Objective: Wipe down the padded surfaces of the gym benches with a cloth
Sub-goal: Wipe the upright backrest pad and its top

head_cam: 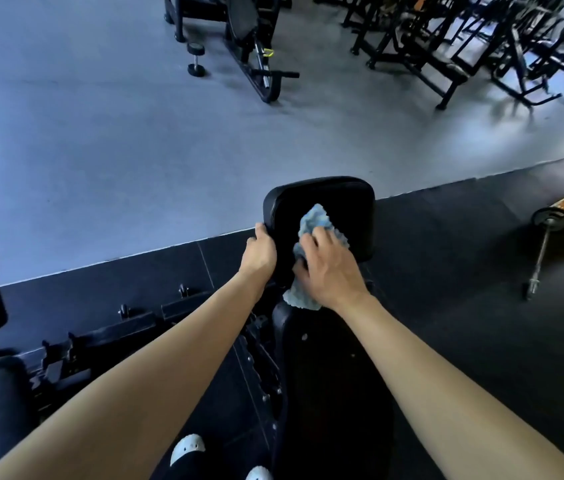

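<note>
In the head view, just right of centre, your left hand point(260, 252) grips the left edge of the black seat pad point(346, 202), fingers curled round its rim. Your right hand point(329, 268) holds the blue cloth point(315, 220), fingers bent over it, pressing it onto the pad's face. One corner of the cloth hangs below your wrist. The back pad point(336, 375) runs toward the bottom edge. A dumbbell point(195, 60) stands on the grey floor point(83, 133) at upper left.

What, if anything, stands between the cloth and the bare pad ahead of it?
Nothing visible does. The right hand holds the cloth directly on the pad, whose upper part lies bare beyond it. The left hand grips the pad's left edge, beside the cloth.
</note>
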A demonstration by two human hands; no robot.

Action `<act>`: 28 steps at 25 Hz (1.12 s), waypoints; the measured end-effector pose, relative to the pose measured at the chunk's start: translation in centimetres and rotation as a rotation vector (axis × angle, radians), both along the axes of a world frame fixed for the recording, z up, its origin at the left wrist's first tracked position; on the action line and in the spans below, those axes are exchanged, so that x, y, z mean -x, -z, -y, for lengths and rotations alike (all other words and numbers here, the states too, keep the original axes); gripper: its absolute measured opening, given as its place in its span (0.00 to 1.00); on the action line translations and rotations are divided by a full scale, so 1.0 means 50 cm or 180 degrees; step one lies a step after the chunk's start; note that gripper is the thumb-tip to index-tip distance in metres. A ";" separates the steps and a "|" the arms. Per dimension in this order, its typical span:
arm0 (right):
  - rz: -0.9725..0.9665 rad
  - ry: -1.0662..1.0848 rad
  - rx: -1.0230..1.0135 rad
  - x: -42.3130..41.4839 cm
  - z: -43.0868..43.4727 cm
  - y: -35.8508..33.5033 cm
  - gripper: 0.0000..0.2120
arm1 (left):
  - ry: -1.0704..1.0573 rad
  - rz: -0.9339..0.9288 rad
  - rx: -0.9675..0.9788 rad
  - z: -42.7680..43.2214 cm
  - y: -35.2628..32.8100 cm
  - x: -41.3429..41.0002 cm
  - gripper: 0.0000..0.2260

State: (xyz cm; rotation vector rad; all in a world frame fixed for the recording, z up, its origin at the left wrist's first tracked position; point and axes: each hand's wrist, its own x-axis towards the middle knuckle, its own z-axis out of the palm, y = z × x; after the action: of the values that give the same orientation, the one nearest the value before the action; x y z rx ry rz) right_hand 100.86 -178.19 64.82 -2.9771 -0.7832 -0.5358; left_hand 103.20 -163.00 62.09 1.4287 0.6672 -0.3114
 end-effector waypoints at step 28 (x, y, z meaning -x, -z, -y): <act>-0.0260 0.0064 -0.1620 -0.023 0.116 0.063 0.06 | -0.0415 0.0373 -0.1215 0.113 -0.049 0.071 0.31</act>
State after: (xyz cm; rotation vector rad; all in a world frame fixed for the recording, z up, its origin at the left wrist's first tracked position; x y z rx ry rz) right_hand 102.03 -183.97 61.68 -2.5197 -0.5138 -0.5169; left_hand 99.64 -168.64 64.53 1.7412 0.7460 0.0056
